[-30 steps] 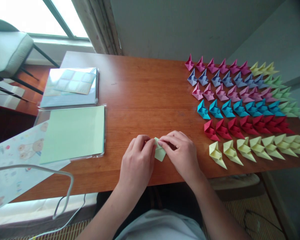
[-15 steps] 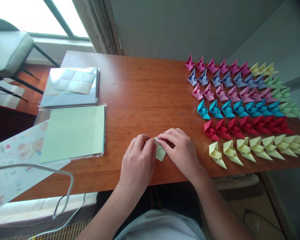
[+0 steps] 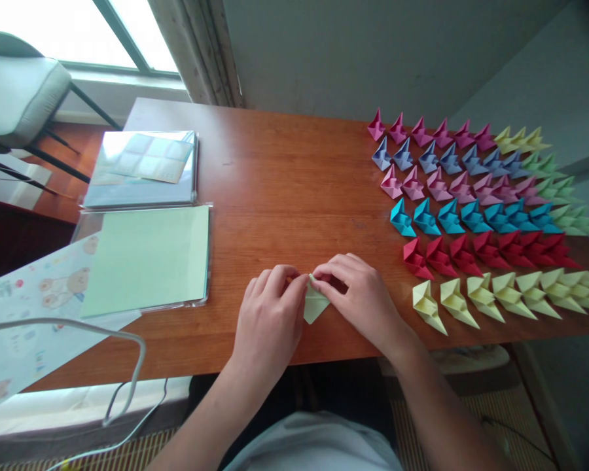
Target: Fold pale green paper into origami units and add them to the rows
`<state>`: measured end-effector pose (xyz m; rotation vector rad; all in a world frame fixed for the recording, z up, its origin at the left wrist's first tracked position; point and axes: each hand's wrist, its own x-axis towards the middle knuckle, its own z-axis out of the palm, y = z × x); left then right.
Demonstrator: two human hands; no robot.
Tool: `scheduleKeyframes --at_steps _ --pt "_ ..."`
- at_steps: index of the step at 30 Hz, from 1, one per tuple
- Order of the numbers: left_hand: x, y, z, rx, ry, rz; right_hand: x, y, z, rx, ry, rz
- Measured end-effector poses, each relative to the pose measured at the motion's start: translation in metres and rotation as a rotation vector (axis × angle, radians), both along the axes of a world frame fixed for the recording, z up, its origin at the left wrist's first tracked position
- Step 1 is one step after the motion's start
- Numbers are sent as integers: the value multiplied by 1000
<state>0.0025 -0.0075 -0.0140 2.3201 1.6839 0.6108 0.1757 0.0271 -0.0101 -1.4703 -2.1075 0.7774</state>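
Note:
A small pale green folded paper [image 3: 315, 307] is held just above the wooden table near its front edge. My left hand [image 3: 272, 311] pinches it at the upper left with thumb and forefinger. Opposite, my right hand [image 3: 356, 291] grips its upper right side between thumb and fingers. The paper's lower part hangs down to a point between the hands. Fingertips hide its top folds.
Rows of folded paper pieces, among them red [image 3: 415, 258], blue [image 3: 401, 218] and yellow [image 3: 427, 306], stand on the table [image 3: 275, 176] at the right. Green sheets [image 3: 147, 258], a clear packet [image 3: 142, 190], a printed sheet [image 3: 29, 333] and a white cable [image 3: 137, 353] lie left.
The fingertips of both hands have shifted slightly on the green paper, and more of its lower part shows, now wider. The whole view has moved a little.

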Motion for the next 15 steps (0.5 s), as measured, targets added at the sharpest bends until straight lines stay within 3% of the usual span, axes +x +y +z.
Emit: scheduleKeyframes --at_steps 7,15 --pt "-6 -2 -6 31 -43 -47 1 -10 -6 69 28 -38" --pt "-5 -4 -7 45 -38 -34 -5 -9 -1 30 -6 -57"
